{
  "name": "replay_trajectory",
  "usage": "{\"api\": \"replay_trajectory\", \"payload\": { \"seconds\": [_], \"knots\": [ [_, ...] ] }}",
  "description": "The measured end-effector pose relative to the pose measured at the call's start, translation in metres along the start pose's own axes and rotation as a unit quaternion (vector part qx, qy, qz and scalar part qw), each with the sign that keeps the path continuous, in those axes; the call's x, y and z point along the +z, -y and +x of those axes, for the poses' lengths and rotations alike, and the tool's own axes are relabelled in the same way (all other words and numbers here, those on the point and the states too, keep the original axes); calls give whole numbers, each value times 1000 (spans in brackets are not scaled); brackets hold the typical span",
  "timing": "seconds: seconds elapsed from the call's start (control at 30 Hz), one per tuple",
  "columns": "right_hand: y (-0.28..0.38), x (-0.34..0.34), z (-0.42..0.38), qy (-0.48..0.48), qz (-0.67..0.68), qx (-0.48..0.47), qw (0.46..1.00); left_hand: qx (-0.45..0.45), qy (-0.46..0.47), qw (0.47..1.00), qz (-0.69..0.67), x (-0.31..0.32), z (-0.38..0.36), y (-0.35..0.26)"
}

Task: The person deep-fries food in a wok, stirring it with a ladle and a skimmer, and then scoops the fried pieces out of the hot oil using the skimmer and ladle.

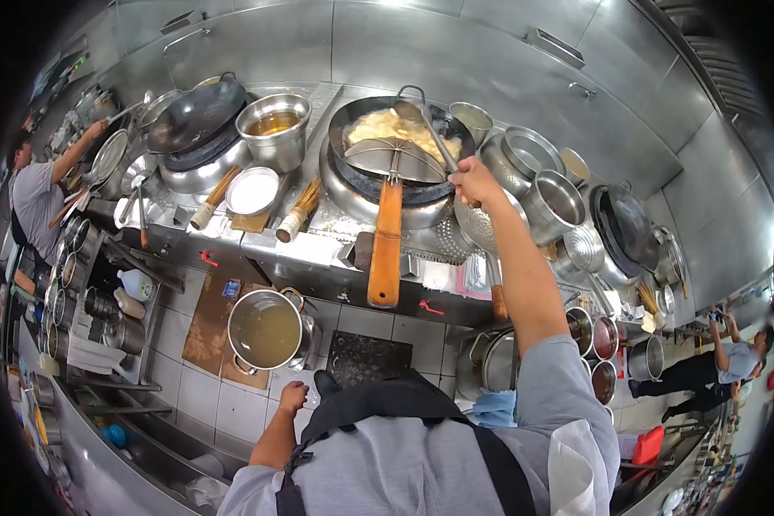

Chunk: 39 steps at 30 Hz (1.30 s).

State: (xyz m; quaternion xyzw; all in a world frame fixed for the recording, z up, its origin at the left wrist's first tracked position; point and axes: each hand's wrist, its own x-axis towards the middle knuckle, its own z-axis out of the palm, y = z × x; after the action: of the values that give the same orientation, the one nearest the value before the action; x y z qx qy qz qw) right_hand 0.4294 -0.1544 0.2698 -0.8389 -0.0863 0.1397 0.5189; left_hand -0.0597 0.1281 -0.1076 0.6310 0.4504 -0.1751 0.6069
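Note:
My right hand is wrapped round the handle of a metal ladle, whose bowl is over the far side of a large wok. Pale yellow pieces of food lie in bubbling liquid inside the wok. Across the wok's near side rests a strainer with a long wooden handle, its round metal head partly over the food; neither hand touches it. My left hand hangs low by my side, fingers curled, with nothing visible in it. Close to it, a two-handled pot holds cloudy liquid.
Left of the wok are a pot of amber liquid, a bowl of white contents and bamboo brushes. Metal pots and a perforated skimmer crowd the right. Co-workers stand at far left and far right.

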Motion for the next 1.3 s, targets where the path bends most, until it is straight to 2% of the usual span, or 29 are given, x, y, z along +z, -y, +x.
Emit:
{"api": "replay_trajectory", "payload": {
  "seconds": [0.07, 0.1, 0.13, 0.17, 0.2, 0.23, 0.33, 0.47, 0.53, 0.6, 0.63, 0.67, 0.77, 0.83, 0.87, 0.9, 0.97, 1.0, 1.07, 1.1, 1.2, 1.27, 1.3],
  "knots": [
    [-3, 15, 9, -30, -30, -65, 997, -20, 0, 1000, 4, 2, -9, 12],
    [-27, 20, 41, -65, -158, -142, 975, -19, 38, 998, -35, 1, -8, 23],
    [-17, 21, 33, -34, -143, -93, 985, 80, 91, 981, 151, -3, -15, 31],
    [6, 25, 20, -3, -126, -45, 991, 205, 96, 899, 375, -7, -21, 40],
    [21, 27, 12, 28, -109, 2, 994, 320, 63, 792, 516, -12, -27, 50],
    [27, 26, 15, 41, -134, 10, 990, 361, 62, 745, 557, -9, -28, 58],
    [29, 15, 9, 64, -19, 18, 998, 317, 90, 733, 595, -9, -33, 91],
    [15, 14, -5, 80, 35, 60, 994, 240, 130, 733, 623, -12, -21, 112],
    [24, 4, -7, 70, 55, 78, 993, 228, 95, 811, 530, -18, -18, 97],
    [22, -7, -26, 54, 21, 30, 998, 122, 58, 936, 326, -23, -18, 77],
    [15, -12, -44, 43, 5, 11, 999, 51, 30, 978, 198, -23, -22, 67],
    [8, -16, -61, 32, -11, -9, 999, 2, -1, 996, 94, -19, -29, 59],
    [-23, -28, -101, -16, 14, -39, 999, -41, 1, 999, -20, -14, -32, 36],
    [-44, -36, -113, -25, 13, -45, 999, 49, 109, 988, 99, -15, -37, 35],
    [-51, -39, -107, -15, 21, -19, 999, 155, 144, 944, 254, -14, -41, 36],
    [-50, -40, -99, -8, 33, 9, 999, 269, 146, 868, 390, -12, -47, 34],
    [-57, -37, -77, 8, 52, 46, 998, 318, 187, 843, 393, -1, -36, 47],
    [-57, -27, -77, -15, 14, 25, 999, 342, 206, 829, 392, 4, -30, 55],
    [-46, -6, -66, -57, -66, -26, 996, 296, 180, 790, 506, 8, -18, 57],
    [-40, 0, -67, -60, -57, -21, 996, 272, 171, 763, 562, 10, -15, 55],
    [-21, -1, -58, -13, -40, -53, 998, 289, 170, 835, 435, -4, -17, 32],
    [-4, -7, -32, 57, 36, -25, 997, 420, 128, 767, 467, -3, -15, 18],
    [8, -5, -22, 73, 36, 6, 997, 313, 107, 856, 396, -2, -18, 17]
  ]
}}
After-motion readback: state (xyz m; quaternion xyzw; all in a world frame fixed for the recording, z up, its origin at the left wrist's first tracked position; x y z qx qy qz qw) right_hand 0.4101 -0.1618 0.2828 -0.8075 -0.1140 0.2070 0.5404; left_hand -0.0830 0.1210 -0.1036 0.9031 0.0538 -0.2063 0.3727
